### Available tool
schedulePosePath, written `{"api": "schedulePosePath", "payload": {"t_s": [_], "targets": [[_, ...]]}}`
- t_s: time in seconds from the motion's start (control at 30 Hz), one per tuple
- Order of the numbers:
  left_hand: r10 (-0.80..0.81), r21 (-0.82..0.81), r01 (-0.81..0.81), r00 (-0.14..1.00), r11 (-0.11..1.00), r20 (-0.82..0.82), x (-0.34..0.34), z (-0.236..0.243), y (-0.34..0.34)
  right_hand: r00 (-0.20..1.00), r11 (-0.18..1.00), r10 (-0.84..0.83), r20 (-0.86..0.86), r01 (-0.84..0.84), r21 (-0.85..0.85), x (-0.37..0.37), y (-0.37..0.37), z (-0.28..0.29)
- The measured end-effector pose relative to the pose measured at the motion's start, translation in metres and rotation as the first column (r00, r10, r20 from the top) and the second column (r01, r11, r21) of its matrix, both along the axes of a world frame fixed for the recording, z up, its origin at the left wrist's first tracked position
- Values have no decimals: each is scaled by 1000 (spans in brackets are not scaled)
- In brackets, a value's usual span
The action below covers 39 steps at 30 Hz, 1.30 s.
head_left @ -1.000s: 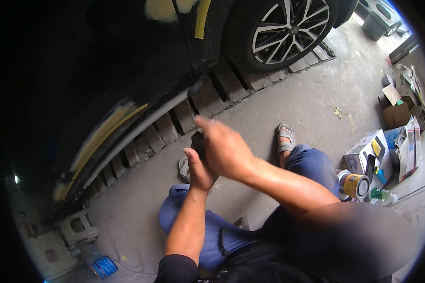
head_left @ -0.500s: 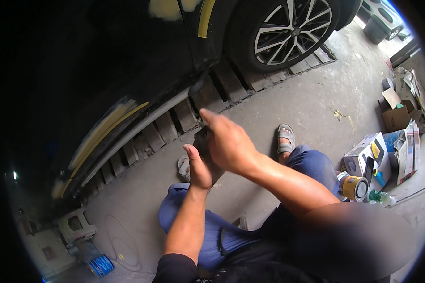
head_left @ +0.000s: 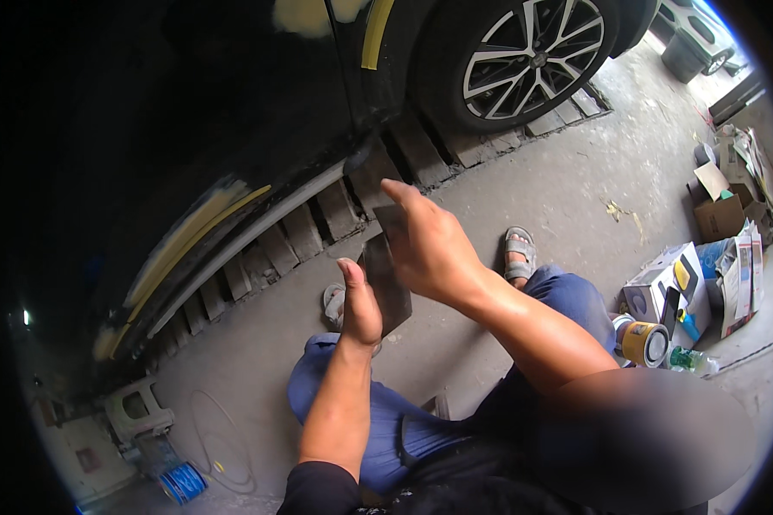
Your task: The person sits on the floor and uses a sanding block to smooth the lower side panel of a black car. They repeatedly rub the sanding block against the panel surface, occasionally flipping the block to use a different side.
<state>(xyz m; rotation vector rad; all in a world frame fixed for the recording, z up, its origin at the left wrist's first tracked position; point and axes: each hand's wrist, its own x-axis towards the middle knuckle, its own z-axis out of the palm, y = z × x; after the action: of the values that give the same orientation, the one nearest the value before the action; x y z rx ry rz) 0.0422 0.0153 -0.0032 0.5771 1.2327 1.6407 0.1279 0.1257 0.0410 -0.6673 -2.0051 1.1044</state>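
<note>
In front of my knees, between me and a black car's side, both hands are raised close together. My left hand, thumb pointing up, grips a dark grey flat sheet along its left side. The sheet looks stiff and sandpaper-like, though its kind is not certain. From the right, my right hand closes on its upper part with the index finger stretched out. A dark flap shows left of the right hand's fingers; I cannot tell if it is a fold or a second piece.
The black car door carries yellow tape and pale filler patches. A wheel stands at the far side over a slatted floor channel. Cans, boxes and papers lie at right. A blue can lies near left.
My right hand has moved slightly up and right, away from my left. More of the dark sheet shows between them. My left hand has barely moved.
</note>
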Motion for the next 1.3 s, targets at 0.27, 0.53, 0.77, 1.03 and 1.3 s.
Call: {"api": "schedulePosePath", "payload": {"t_s": [0.27,0.53,0.77,1.03,1.3], "targets": [[-179,-83,191,974,978,139,-13,4,-12,995,995,-37,88,45,-93,14,27,4],[-75,-69,70,994,995,-75,-19,15,-10,991,727,134,6,-94,-680,38,47,15],[-150,-143,68,697,987,-701,-20,16,-10,969,817,233,86,-147,-558,25,21,9],[-149,-130,81,708,988,-690,-23,11,-9,951,778,308,8,-247,-577,28,22,9],[-188,-119,148,680,982,-709,-22,18,-8,937,831,339,89,-254,-495,29,19,15]]}}
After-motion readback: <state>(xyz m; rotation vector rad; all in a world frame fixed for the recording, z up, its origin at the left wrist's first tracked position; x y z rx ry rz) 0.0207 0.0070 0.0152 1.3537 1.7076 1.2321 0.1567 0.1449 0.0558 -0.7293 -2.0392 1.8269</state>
